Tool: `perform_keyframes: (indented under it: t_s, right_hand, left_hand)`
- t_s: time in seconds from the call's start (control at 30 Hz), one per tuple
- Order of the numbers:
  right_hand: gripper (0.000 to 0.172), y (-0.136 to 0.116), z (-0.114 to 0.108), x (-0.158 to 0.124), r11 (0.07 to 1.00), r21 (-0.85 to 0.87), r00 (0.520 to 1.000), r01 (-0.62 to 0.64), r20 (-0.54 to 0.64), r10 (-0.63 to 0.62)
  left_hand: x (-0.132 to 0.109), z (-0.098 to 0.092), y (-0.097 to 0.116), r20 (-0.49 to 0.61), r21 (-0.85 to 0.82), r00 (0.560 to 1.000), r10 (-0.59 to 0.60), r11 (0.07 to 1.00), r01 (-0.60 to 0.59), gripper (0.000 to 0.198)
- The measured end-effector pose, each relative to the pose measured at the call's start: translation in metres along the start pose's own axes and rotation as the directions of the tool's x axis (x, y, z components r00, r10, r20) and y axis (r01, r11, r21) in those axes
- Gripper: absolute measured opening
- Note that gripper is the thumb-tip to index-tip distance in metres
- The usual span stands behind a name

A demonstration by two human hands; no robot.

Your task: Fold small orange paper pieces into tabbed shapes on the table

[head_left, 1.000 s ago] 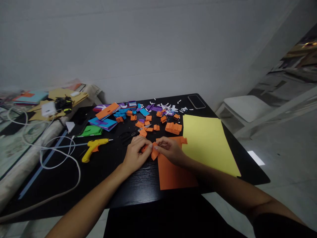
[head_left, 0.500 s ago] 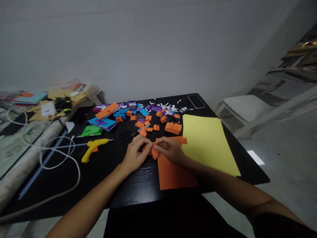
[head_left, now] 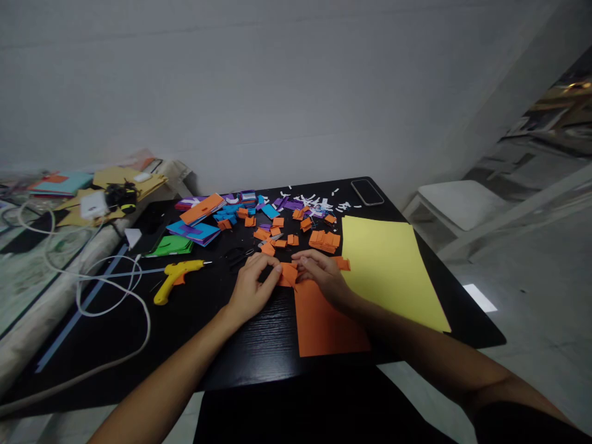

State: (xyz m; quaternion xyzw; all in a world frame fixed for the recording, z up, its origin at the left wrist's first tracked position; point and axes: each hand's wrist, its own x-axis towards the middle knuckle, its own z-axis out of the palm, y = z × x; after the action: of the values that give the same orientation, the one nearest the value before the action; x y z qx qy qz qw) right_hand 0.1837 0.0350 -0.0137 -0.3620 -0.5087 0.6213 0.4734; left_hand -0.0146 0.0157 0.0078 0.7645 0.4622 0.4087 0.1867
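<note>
My left hand [head_left: 252, 285] and my right hand [head_left: 321, 274] meet over a small folded orange paper piece [head_left: 288, 274], and both pinch it down against the black table [head_left: 222, 345]. The piece lies at the top left corner of a large orange sheet [head_left: 326, 320] that runs toward me under my right wrist. Several small folded orange pieces [head_left: 324, 239] lie just beyond my fingers, stacked and scattered. Scissors [head_left: 240, 254] rest on the table right above my left hand.
A yellow sheet [head_left: 386, 268] lies to the right of the orange one. A yellow glue gun [head_left: 178, 274] with a white cable lies to the left. Blue, purple and green paper stacks, white scraps and a phone [head_left: 367, 192] fill the far side. A white chair stands at the right.
Both hands have lowered the small orange piece from a lifted hold down flat onto the table, and their fingers now press on it. The view has tilted slightly.
</note>
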Motion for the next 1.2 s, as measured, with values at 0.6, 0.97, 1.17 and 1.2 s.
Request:
perform_keyframes:
  t_s: [0.6, 0.97, 1.17, 1.2]
  right_hand:
    - [0.017, 0.007, 0.003, -0.001, 0.953, -0.26, 0.986, 0.156, -0.013, -0.164]
    - [0.015, 0.019, -0.003, 0.004, 0.917, -0.377, 0.99, 0.129, 0.098, -0.099]
    - [0.011, 0.02, -0.005, 0.005, 0.851, -0.439, 0.958, 0.288, 0.135, -0.254]
    - [0.011, 0.019, -0.005, 0.005, 0.83, -0.464, 0.951, 0.308, 0.142, -0.274]
  left_hand:
    - [0.002, 0.001, -0.005, 0.156, -0.063, 0.986, 0.056, 0.997, -0.047, 0.015]
    - [0.004, 0.003, -0.014, 0.234, -0.037, 0.972, -0.005, 0.999, 0.014, 0.017]
    - [0.005, 0.007, -0.02, 0.22, -0.054, 0.975, -0.024, 0.998, 0.037, 0.019]
    - [0.005, 0.008, -0.02, 0.215, -0.045, 0.976, -0.035, 0.998, 0.046, 0.018]
